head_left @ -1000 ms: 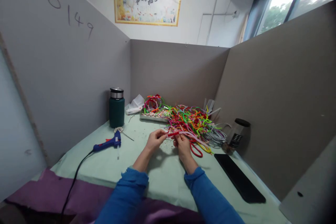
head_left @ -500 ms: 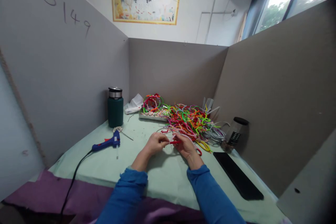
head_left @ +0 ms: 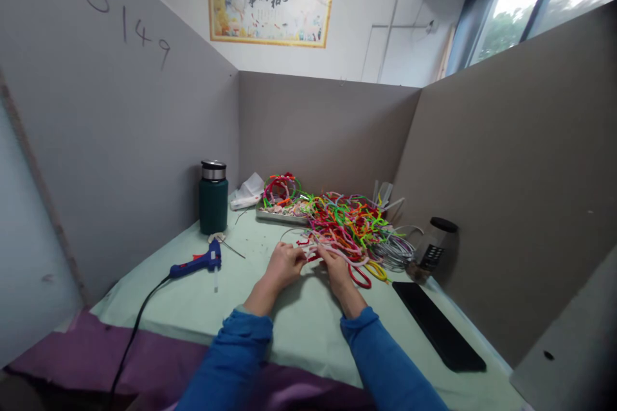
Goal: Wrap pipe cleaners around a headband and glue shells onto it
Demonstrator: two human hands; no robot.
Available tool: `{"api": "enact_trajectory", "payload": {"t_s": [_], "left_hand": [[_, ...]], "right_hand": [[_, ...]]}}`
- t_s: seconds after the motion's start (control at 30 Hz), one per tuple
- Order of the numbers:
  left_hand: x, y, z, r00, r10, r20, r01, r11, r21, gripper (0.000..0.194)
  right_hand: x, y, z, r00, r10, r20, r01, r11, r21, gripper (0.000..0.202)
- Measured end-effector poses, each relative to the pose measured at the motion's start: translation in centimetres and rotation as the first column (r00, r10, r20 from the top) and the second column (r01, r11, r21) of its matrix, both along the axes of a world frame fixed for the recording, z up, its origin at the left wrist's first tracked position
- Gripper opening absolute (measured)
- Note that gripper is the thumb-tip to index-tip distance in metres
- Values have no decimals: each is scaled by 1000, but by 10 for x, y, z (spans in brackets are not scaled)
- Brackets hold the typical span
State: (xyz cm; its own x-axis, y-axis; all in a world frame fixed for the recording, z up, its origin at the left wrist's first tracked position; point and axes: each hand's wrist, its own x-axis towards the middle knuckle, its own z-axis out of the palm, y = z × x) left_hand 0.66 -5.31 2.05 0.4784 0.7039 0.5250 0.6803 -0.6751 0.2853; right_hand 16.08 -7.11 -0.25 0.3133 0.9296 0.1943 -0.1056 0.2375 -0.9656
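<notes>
In the head view, my left hand (head_left: pixel 285 264) and my right hand (head_left: pixel 335 270) are close together above the table, fingertips pinched. Between them runs a short red cord-like piece (head_left: pixel 313 257), gripped by both hands, with a pale strand beside it at the fingertips. Its exact kind is too small to tell, and the fingers cover part of it. Just beyond my hands spreads a tangled heap of bright coloured cords (head_left: pixel 344 218). A pale pink cord (head_left: pixel 354 261) and a red loop (head_left: pixel 360 279) reach out beside my right hand.
On the left are a blue glue gun (head_left: pixel 197 263) with a black cable and a dark green bottle (head_left: pixel 213 205). A metal tray (head_left: pixel 279 217) stands at the back. To the right lie grey wire coils (head_left: pixel 395 250), a clear jar (head_left: pixel 431 247) and a black phone-like slab (head_left: pixel 436 324). Partition walls enclose the table.
My right hand has turned over, its back now more upward, and less of the red piece shows. My left hand has shifted slightly. The view has moved a little.
</notes>
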Motion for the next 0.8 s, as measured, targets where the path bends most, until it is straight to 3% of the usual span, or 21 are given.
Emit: {"api": "enact_trajectory", "payload": {"t_s": [0.33, 0.63, 0.8], "left_hand": [[1, 1, -2, 985, 145, -94, -138, 988, 74, 23], [0, 6, -9, 964, 257, -64, -260, 965, -38, 25], [1, 5, -10, 965, 256, -49, -259, 962, -86, 28]], "right_hand": [[-7, 3, -6, 984, 21, 178, -53, 983, 175, 31], [-11, -2, -6, 929, -20, 369, -120, 928, 353, 22], [-11, -2, -7, 929, 44, 367, -168, 935, 313, 22]]}}
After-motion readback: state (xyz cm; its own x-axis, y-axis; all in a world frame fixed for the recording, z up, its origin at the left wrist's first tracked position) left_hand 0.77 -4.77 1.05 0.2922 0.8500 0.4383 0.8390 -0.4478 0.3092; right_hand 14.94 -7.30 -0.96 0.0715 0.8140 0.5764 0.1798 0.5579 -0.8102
